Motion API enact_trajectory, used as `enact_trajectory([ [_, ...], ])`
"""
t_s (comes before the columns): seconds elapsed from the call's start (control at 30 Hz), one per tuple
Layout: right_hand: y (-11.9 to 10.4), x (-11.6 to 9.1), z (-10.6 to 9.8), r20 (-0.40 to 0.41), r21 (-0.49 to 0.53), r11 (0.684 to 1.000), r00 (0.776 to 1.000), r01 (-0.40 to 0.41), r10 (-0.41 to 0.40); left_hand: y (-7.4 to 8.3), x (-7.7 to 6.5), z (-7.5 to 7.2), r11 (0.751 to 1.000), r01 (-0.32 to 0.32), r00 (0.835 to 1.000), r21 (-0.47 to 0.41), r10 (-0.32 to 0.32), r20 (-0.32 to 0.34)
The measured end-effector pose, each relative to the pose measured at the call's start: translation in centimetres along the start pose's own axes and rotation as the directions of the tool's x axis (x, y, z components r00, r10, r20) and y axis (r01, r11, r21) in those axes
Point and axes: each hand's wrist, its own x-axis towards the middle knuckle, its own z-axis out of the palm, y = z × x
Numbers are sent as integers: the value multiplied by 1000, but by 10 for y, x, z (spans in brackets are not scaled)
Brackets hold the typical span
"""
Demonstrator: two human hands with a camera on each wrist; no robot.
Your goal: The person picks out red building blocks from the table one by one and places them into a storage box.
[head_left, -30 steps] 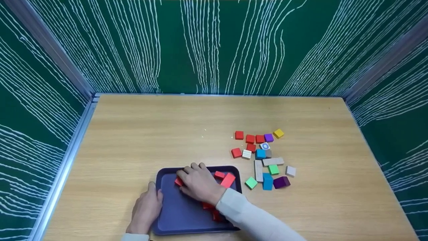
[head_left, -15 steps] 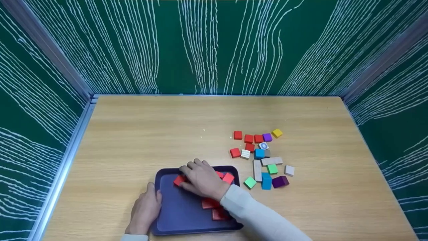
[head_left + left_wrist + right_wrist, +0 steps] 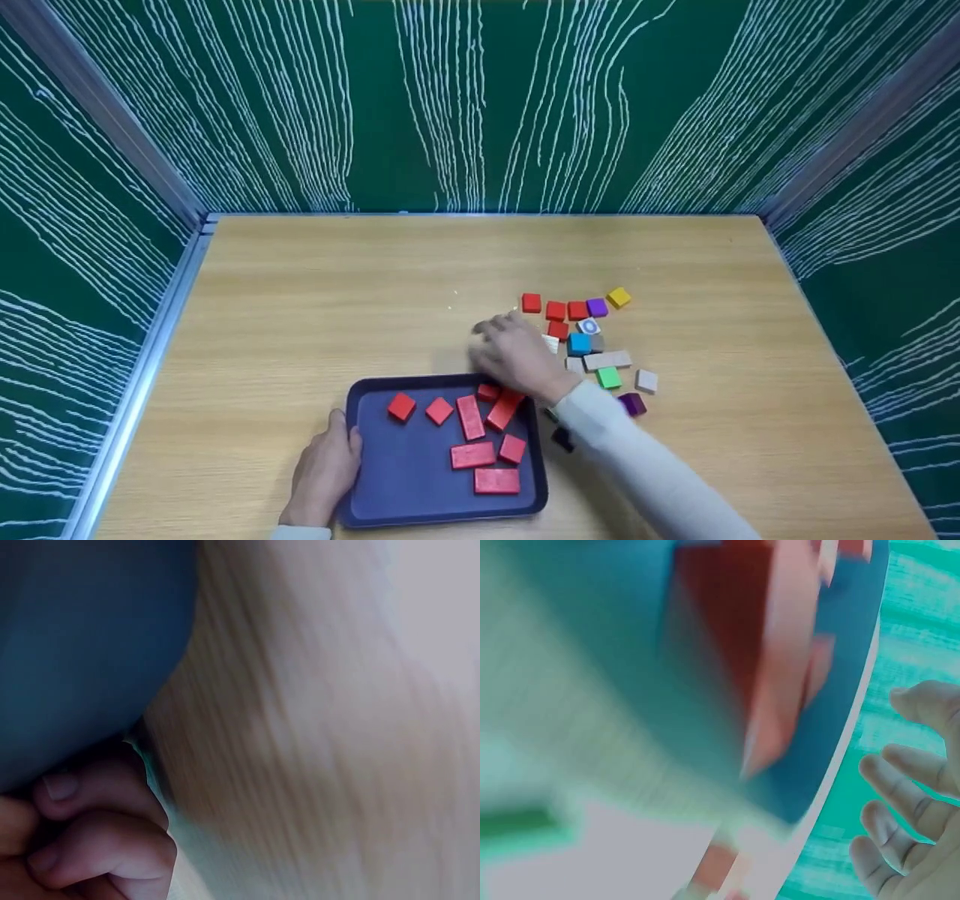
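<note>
In the head view my left hand [image 3: 324,469] grips the left rim of a dark blue tray [image 3: 405,517], thumb at its edge. The left wrist view has that hand's fingers [image 3: 112,847] curled against the tray's side. Several red blocks lie in the tray, among them a red cube [image 3: 401,407], a second red cube [image 3: 439,411] and a long red block [image 3: 496,481]. Just beyond the tray's far right corner, my right hand [image 3: 525,356] hangs over the table. Its fingers are spread and hold nothing in the right wrist view. It hides part of a striped white block [image 3: 551,343].
Right of the tray lie loose blocks: several red cubes [image 3: 556,310], a purple cube [image 3: 597,307], a yellow cube [image 3: 619,297], a blue cube [image 3: 579,344], a long grey block [image 3: 608,360] and a green cube [image 3: 608,377]. Green walls [image 3: 510,112] enclose the wooden table [image 3: 337,292].
My right hand has left the tray's far left part and moved right and away over the table, uncovering red blocks in the tray. The left hand stays on the rim.
</note>
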Motion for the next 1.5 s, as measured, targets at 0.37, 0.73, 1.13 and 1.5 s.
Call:
enact_trajectory([
  [0.37, 84, -39, -21, -85, -44, 975, 973, -217, 213, 0, 0, -2, 998, 34, 998, -56, -31, 53],
  [0.73, 98, -46, -19, 50, -120, 932, 935, -343, 351, 0, 1, 0, 998, 34, 999, -52, -32, 44],
  [1.13, 101, -46, -11, 60, -140, 913, 917, -384, 395, 1, 1, 0, 999, 21, 999, -40, -20, 26],
  [1.5, 78, -42, -20, -63, -80, 957, 959, -279, 275, 0, 1, -1, 997, 57, 996, -47, -54, 64],
])
